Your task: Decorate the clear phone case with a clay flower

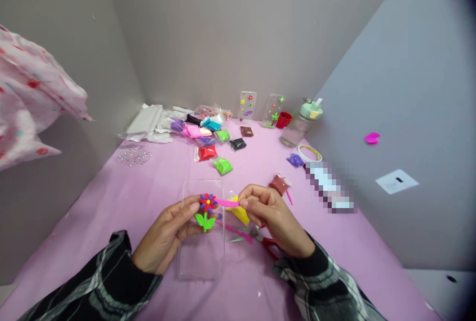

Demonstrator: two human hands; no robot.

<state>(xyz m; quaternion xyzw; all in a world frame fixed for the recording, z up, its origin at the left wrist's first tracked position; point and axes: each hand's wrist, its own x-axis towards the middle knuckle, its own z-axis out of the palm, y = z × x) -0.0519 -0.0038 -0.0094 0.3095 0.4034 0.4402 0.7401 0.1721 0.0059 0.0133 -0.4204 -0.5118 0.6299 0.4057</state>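
Note:
My left hand [173,229] holds a clear phone case [202,261] upright, its fingers behind and around the left edge. On the case is a clay flower [207,202] with red and purple petals, a yellow centre, and a green stem with leaves [205,221]. In my right hand [266,212], thumb and fingers pinch a pink plastic tool [227,203]; its tip reaches the flower's right side. Behind the case and right hand lie a yellow clay packet [239,211], a second pink tool [241,234] and red-handled scissors [270,248].
Clay packets [207,152] are scattered mid-table. Two decorated cases [247,105] lean at the back beside a red cup [284,120] and a bottle [297,128]. On the right are tape [310,153] and a blurred phone-like object [329,187]. Gem stickers [135,156] lie left.

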